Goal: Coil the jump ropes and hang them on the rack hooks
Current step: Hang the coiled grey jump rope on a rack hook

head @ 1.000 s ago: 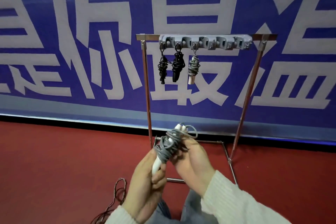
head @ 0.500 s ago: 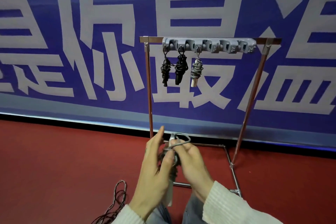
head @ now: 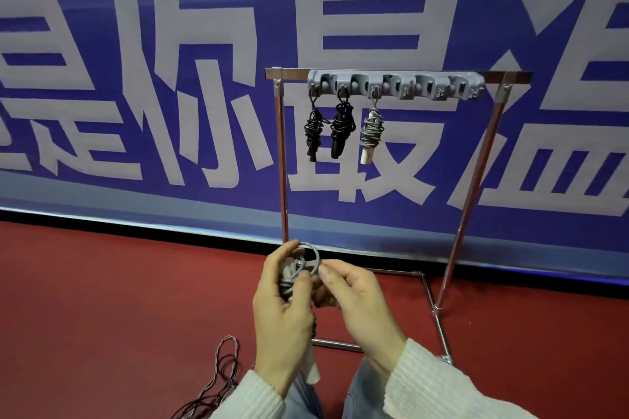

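The person is holding a grey jump rope (head: 308,265) in front of the body, low in the view and above the red floor (head: 119,299). The left hand (head: 284,303) is gripping the wound bundle, with its fingers (head: 279,257) curling around the coils, and a white handle end (head: 313,372) is sticking out below this hand. The right hand (head: 354,296) is pinching the grey loop at the top of the bundle between thumb and fingertips; the loop is standing up as a small ring between the two hands.

Behind the hands, a metal rack (head: 282,153) is standing on the floor in front of a blue banner (head: 170,44) with big white characters. A grey hook strip (head: 394,85) is sitting on the top bar of the rack. Three coiled ropes are hanging from the hooks at the left side of the strip: a black rope (head: 313,133), a second black rope (head: 342,131) just beside it, and a grey rope with white handle (head: 371,133). The hooks to the right of them are carrying nothing.

A thin dark-red rope (head: 221,374) is lying loose on the floor near the left sleeve (head: 252,398).
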Demonstrator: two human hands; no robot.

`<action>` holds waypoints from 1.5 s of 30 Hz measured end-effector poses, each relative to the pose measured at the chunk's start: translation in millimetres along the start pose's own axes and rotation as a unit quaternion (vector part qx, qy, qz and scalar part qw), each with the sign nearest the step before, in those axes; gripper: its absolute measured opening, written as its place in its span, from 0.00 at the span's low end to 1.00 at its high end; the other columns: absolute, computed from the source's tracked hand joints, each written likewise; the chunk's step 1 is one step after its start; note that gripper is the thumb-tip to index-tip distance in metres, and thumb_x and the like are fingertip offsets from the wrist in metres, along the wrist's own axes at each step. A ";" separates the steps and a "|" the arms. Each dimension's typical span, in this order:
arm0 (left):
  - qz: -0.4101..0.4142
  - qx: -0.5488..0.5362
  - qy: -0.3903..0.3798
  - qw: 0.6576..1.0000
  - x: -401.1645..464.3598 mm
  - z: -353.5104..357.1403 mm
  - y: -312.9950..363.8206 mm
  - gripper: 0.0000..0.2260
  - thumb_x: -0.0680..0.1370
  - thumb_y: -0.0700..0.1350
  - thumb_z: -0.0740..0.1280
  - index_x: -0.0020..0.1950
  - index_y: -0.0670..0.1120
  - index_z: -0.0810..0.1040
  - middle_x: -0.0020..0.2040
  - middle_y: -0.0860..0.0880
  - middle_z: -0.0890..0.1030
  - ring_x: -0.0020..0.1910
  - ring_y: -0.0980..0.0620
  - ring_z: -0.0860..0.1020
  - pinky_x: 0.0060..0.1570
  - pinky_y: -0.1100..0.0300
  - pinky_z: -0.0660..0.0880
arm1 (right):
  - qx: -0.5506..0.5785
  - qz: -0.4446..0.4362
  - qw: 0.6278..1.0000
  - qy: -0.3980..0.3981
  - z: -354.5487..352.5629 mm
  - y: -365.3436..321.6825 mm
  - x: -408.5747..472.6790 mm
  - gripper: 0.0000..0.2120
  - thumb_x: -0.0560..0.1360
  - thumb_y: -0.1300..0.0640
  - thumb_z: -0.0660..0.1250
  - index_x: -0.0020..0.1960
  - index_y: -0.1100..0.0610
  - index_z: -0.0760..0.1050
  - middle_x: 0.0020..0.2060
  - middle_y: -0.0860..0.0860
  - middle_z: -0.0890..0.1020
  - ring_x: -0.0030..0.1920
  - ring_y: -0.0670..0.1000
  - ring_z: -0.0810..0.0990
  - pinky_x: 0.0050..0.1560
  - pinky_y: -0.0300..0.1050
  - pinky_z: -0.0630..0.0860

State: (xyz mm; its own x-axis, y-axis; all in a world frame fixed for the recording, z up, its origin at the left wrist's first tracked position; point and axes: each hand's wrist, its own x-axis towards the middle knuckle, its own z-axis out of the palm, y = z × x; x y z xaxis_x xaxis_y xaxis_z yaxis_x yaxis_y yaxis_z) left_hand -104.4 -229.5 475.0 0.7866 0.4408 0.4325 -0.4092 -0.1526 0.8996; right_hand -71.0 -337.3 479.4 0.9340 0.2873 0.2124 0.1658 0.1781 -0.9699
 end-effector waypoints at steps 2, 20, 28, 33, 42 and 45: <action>-0.004 0.008 -0.019 1.000 -1.8 -0.4 1.7 0.17 0.76 0.43 0.64 0.64 0.52 0.78 0.55 0.58 0.83 0.53 0.55 0.83 0.52 0.62 0.78 | -0.005 -0.004 0.999 0.048 1.3 1.9 1.3 0.11 0.82 0.63 0.65 0.49 0.55 0.86 0.39 0.47 0.84 0.40 0.43 0.81 0.44 0.39 0.77; -0.047 -0.004 -0.061 0.997 3.3 -1.2 -1.4 0.15 0.78 0.30 0.68 0.58 0.48 0.81 0.51 0.51 0.86 0.51 0.53 0.84 0.53 0.56 0.80 | 0.357 0.201 0.912 -0.023 -10.5 5.5 6.2 0.10 0.75 0.62 0.70 0.57 0.60 0.82 0.46 0.53 0.82 0.38 0.46 0.78 0.41 0.37 0.77; -0.123 -0.080 -0.060 0.987 17.3 13.3 -7.2 0.11 0.77 0.32 0.69 0.50 0.48 0.84 0.44 0.41 0.85 0.39 0.43 0.81 0.46 0.39 0.80 | -0.018 0.047 0.999 0.016 -28.8 -12.0 21.7 0.10 0.71 0.66 0.71 0.52 0.58 0.78 0.33 0.57 0.79 0.32 0.50 0.77 0.35 0.40 0.74; -0.146 -0.103 -0.117 0.977 47.8 27.4 4.3 0.08 0.78 0.35 0.68 0.49 0.45 0.84 0.40 0.40 0.84 0.35 0.44 0.77 0.36 0.49 0.75 | -0.148 -0.053 0.988 0.009 -45.8 -30.6 40.8 0.14 0.77 0.66 0.71 0.52 0.47 0.84 0.36 0.46 0.84 0.40 0.44 0.82 0.45 0.39 0.77; -0.236 -0.154 -0.219 0.934 99.6 55.4 24.9 0.08 0.80 0.35 0.63 0.55 0.38 0.81 0.43 0.38 0.81 0.35 0.47 0.79 0.32 0.56 0.78 | -0.166 -0.055 0.983 0.051 -74.3 -55.6 83.2 0.10 0.75 0.65 0.72 0.40 0.52 0.84 0.35 0.52 0.85 0.35 0.46 0.81 0.39 0.42 0.76; -0.185 -0.076 -0.247 0.948 113.3 63.8 19.0 0.06 0.81 0.38 0.65 0.53 0.42 0.82 0.42 0.43 0.82 0.37 0.47 0.80 0.35 0.54 0.79 | -0.167 -0.034 0.983 0.072 -80.3 -59.9 96.3 0.07 0.75 0.65 0.72 0.41 0.55 0.84 0.29 0.51 0.82 0.31 0.47 0.79 0.36 0.44 0.76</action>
State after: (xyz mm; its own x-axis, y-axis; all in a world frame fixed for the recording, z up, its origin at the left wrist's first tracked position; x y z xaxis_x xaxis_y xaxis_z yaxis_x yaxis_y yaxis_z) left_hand 6.5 -238.9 544.9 0.9945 -0.0350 0.0985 -0.0956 0.0766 0.9925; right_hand 34.4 -395.8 548.5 0.9485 0.1450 0.2816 0.3008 -0.1335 -0.9443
